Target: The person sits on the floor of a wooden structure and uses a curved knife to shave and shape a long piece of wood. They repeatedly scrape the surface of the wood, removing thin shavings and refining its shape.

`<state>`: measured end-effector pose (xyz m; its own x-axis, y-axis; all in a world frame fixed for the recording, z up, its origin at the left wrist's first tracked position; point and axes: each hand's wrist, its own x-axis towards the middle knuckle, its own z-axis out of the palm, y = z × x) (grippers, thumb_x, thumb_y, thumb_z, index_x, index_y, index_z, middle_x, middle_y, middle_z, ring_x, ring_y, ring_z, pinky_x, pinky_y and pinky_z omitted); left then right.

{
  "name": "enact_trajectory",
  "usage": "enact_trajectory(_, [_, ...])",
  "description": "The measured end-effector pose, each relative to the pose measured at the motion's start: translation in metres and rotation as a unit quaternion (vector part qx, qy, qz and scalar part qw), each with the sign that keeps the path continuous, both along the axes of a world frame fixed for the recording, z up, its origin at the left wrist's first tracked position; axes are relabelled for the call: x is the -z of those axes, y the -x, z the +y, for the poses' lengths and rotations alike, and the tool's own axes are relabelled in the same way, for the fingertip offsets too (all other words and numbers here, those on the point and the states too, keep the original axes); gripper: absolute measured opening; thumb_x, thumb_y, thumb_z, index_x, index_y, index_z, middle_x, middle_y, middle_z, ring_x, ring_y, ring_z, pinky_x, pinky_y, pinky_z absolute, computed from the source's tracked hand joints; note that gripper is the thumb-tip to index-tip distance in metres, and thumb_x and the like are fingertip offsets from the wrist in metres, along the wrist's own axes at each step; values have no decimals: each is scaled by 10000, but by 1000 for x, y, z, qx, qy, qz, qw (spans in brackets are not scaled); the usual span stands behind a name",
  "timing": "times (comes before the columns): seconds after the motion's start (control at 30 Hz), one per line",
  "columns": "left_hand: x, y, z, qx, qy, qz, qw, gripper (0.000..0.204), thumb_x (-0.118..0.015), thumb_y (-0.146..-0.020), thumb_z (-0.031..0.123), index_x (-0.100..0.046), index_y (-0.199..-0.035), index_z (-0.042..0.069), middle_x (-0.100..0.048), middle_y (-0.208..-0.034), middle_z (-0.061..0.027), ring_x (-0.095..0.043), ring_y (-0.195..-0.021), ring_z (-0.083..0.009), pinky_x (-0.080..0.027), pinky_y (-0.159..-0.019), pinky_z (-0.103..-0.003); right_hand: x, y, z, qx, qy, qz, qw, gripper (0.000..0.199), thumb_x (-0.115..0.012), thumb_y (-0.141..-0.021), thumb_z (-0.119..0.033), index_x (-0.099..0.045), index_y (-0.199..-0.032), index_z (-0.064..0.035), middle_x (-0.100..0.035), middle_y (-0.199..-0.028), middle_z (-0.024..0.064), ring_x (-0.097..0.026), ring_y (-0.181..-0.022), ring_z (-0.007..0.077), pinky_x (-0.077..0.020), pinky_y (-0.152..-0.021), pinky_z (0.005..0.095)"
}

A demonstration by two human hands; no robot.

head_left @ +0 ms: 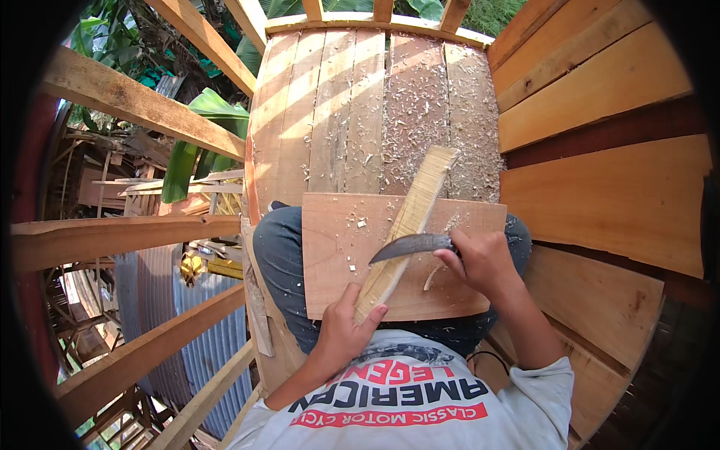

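Note:
A pale strip of wood (417, 204) slants up and away across a flat wooden board (330, 247) on my lap. My left hand (350, 316) is closed around the strip's near end. My right hand (480, 264) grips a curved knife (411, 245), its handle mostly hidden in the fingers. The dark blade lies across the middle of the strip, its tip pointing left. A few shavings and small chips rest on the board around the strip.
Curled shavings (420, 97) cover much of the plank floor (322, 120) ahead. Wooden rails (142, 240) line the left side, with corrugated metal sheets (202, 322) below them. A plank wall (600, 195) stands close on the right. Leafy plants (217, 105) grow beyond the rails.

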<state>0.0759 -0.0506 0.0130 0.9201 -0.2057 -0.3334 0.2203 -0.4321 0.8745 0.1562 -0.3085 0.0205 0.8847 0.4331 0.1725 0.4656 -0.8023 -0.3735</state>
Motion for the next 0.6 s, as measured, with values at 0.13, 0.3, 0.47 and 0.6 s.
enact_trajectory(0.13, [-7,-4,-3,18,-17,31,999,397,-658,-891,314,-535,-1066,-20,-626,-746,-264,-657,-717,-433,-495,-584,-427,9,-19,-28,241,-40,81,966,410,-636,-886,-434,-563,-712,-69,-558,-594,150,-580,-545,350,-441,-493,425])
enact_trajectory(0.3, [-7,-5,-1,11,-13,31,999,392,-655,-893,311,-532,-1060,-22,-624,-744,-264,-656,-719,-439,-498,-587,-429,17,-14,-18,140,-57,20,988,411,-610,-920,-394,-555,-713,-43,-544,-582,164,-568,-535,361,-430,-485,430])
enact_trajectory(0.47, [1,-2,1,12,2,-3,1000,389,-655,-892,314,-523,-1039,-21,-615,-732,-269,-655,-715,-442,-497,-581,-431,8,-6,-8,33,-20,-7,999,400,-607,-924,-386,-558,-721,-45,-551,-585,158,-565,-505,354,-423,-472,418])
enact_trajectory(0.6, [-3,1,-1,10,-1,29,1000,364,-654,-890,297,-531,-1028,-17,-587,-688,-188,-621,-651,-285,-465,-579,-359,13,-30,-31,244,-78,87,963,421,-640,-883,-437,-532,-700,-74,-553,-564,127,-583,-511,313,-432,-471,409])
